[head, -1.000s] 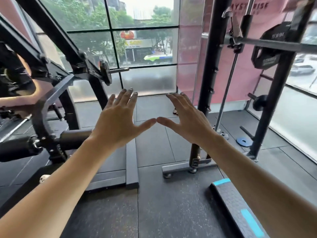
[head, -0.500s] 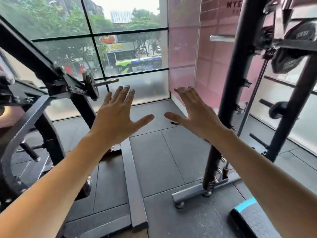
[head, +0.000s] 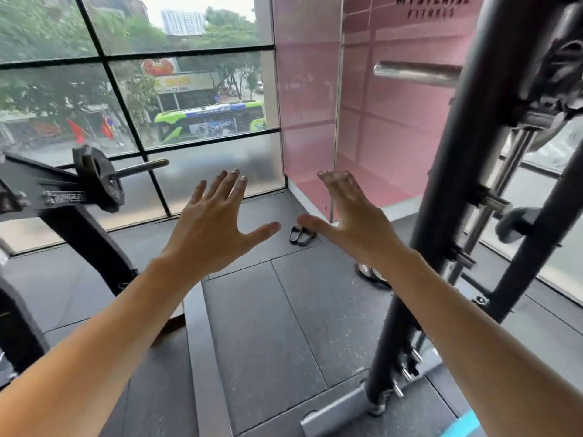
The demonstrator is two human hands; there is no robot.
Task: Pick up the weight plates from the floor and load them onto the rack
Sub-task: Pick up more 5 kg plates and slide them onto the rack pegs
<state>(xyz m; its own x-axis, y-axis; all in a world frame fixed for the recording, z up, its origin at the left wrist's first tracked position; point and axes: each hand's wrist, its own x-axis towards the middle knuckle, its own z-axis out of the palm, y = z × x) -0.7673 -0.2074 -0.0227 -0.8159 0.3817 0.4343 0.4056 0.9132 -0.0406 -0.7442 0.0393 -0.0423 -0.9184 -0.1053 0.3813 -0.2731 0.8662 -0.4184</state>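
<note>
Both bare arms reach straight forward, left hand [head: 211,225] and right hand [head: 353,222] flat, fingers spread, thumbs pointing inward, holding nothing

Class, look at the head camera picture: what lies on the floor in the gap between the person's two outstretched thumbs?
In the head view, a small pair of black clips lies on the dark rubber floor between the left hand and right hand.

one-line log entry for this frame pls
left hand: open, empty | right hand: open, empty | rack upright: beside right forearm | no floor plate in view
</note>
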